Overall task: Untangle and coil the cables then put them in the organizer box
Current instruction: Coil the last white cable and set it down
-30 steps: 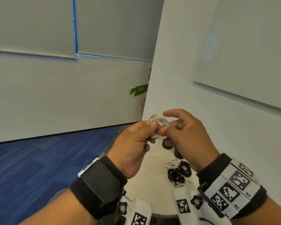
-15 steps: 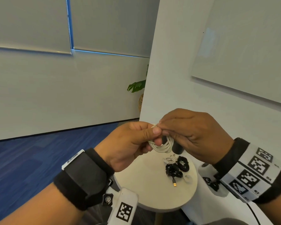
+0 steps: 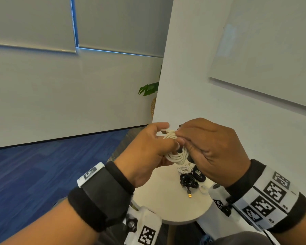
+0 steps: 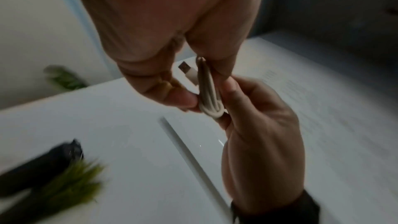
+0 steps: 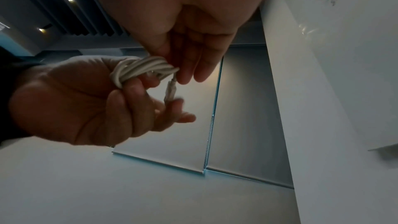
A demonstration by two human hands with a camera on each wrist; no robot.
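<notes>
A coiled white cable is held in the air between both hands, above a small round table. My left hand grips the coil in its curled fingers, and the USB plug sticks out past them. My right hand pinches the top of the coil with thumb and fingertips. On the table lie coiled black cables and a small white coiled cable. No organizer box is visible.
A white wall with a whiteboard stands close on the right. Blue carpet lies to the left, and a green plant shows behind the wall corner. A dark cylinder on the table is mostly hidden by my hands.
The coil has turned in my hands and now hangs lower between them, with the plug end poking out at the top. My right hand has shifted its pinch along the coil.
</notes>
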